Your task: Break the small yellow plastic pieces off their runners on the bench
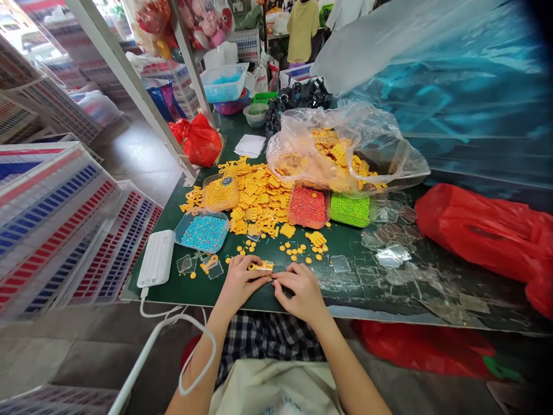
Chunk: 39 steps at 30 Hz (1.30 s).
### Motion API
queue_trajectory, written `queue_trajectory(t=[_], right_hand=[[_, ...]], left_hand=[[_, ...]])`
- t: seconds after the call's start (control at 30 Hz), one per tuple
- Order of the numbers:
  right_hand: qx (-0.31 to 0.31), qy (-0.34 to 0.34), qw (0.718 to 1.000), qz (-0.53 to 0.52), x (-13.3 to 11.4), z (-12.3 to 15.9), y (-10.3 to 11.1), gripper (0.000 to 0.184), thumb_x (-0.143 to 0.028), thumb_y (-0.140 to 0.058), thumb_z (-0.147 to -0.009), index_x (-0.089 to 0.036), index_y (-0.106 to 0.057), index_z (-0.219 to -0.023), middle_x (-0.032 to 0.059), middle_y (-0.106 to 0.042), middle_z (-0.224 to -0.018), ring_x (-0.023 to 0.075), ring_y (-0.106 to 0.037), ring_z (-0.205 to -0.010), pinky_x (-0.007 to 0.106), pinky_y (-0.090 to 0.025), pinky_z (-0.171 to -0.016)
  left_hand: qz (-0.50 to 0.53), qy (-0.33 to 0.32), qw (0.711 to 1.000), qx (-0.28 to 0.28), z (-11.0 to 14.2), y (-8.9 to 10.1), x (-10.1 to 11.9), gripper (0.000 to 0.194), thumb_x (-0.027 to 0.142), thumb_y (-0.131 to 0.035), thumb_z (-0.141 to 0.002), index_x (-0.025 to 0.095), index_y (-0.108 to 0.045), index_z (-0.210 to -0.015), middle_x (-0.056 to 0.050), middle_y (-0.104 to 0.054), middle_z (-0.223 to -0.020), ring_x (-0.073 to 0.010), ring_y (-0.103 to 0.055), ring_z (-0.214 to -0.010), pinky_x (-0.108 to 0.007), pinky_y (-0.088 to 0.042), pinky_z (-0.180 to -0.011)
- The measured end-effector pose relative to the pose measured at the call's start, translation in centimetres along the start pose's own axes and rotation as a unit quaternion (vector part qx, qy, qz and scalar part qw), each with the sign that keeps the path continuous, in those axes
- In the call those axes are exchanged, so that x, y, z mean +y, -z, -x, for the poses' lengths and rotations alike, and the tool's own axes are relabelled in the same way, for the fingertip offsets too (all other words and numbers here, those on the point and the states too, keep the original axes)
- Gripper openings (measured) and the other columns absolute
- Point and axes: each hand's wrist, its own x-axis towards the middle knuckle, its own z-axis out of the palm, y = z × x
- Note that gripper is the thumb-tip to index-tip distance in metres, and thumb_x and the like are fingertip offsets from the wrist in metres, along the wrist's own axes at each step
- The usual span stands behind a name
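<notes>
My left hand (pixel 240 279) and my right hand (pixel 299 290) meet at the near edge of the dark green table (pixel 345 242). Both pinch a small yellow plastic piece in a clear cover (pixel 261 266) between their fingertips. Just beyond lie loose yellow round bits (pixel 298 252) and a big heap of yellow plastic parts (pixel 259 199). Small trays of beads stand around the heap: blue (pixel 203 231), yellow (pixel 220 193), red (pixel 307 206) and green (pixel 351 209). Clear flat covers (pixel 340 263) lie to the right of my hands.
A white power bank (pixel 156 259) with a cable lies at the table's left edge. A clear bag of yellow parts (pixel 345 150) sits behind the trays. Red bags (pixel 484 230) (pixel 197 138) lie right and far left. Stacked crates (pixel 64 225) stand left. People stand far back.
</notes>
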Motion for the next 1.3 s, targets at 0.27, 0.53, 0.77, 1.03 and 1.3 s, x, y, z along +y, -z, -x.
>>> queue_trajectory(t=[0.27, 0.53, 0.77, 1.03, 1.3], right_hand=[[-0.005, -0.004, 1.000, 0.001, 0.1, 0.0, 0.0, 0.022, -0.017, -0.053, -0.086, -0.022, -0.070, -0.075, 0.0021, -0.075, -0.082, 0.0189, -0.051, -0.071, 0.035, -0.043, -0.068], [0.030, -0.033, 0.997, -0.061, -0.1, -0.3, 0.3, 0.019, -0.015, -0.053, -0.087, -0.022, -0.067, -0.075, 0.0023, -0.073, -0.084, 0.0182, -0.055, -0.076, 0.034, -0.045, -0.071], [0.167, -0.033, 0.982, -0.078, 0.0, -0.5, 0.8, 0.017, -0.010, -0.048, -0.085, -0.021, -0.055, -0.073, 0.0024, -0.059, -0.074, 0.0179, -0.052, -0.077, 0.032, -0.044, -0.069], [0.210, -0.051, 0.974, -0.071, 0.8, 0.3, -0.5, 0.013, -0.011, -0.040, -0.087, -0.022, -0.045, -0.082, 0.0024, -0.049, -0.082, 0.0191, -0.050, -0.082, 0.033, -0.040, -0.073], [0.301, -0.101, 0.945, -0.082, 1.5, 1.0, -1.4, 0.010, -0.022, -0.036, -0.092, -0.022, -0.045, -0.095, 0.0035, -0.043, -0.089, 0.0211, -0.045, -0.084, 0.034, -0.038, -0.074]], left_hand=[[0.036, -0.010, 0.999, 0.027, -0.2, 0.1, 0.2, 0.011, 0.037, -0.068, -0.086, 0.036, -0.078, -0.091, -0.002, -0.069, -0.097, -0.0221, -0.055, -0.093, -0.039, -0.041, -0.085], [0.121, 0.063, 0.978, 0.159, 0.1, 0.9, 0.1, 0.024, 0.043, -0.063, -0.089, 0.024, -0.076, -0.086, -0.004, -0.068, -0.083, -0.0201, -0.060, -0.085, -0.035, -0.047, -0.078], [0.104, -0.170, 0.973, 0.115, -9.6, 0.6, 7.1, 0.022, 0.037, -0.062, -0.091, 0.022, -0.075, -0.083, -0.002, -0.072, -0.080, -0.0167, -0.061, -0.079, -0.032, -0.041, -0.080], [-0.123, -0.240, 0.963, -0.026, -22.3, -4.0, 13.1, 0.030, 0.039, -0.055, -0.094, 0.016, -0.074, -0.100, -0.009, -0.073, -0.096, -0.0254, -0.060, -0.096, -0.037, -0.038, -0.082], [-0.107, -0.527, 0.827, -0.166, -22.2, -10.3, 15.2, 0.023, 0.034, -0.068, -0.086, 0.020, -0.068, -0.105, -0.002, -0.072, -0.110, -0.0175, -0.063, -0.099, -0.030, -0.039, -0.074]])
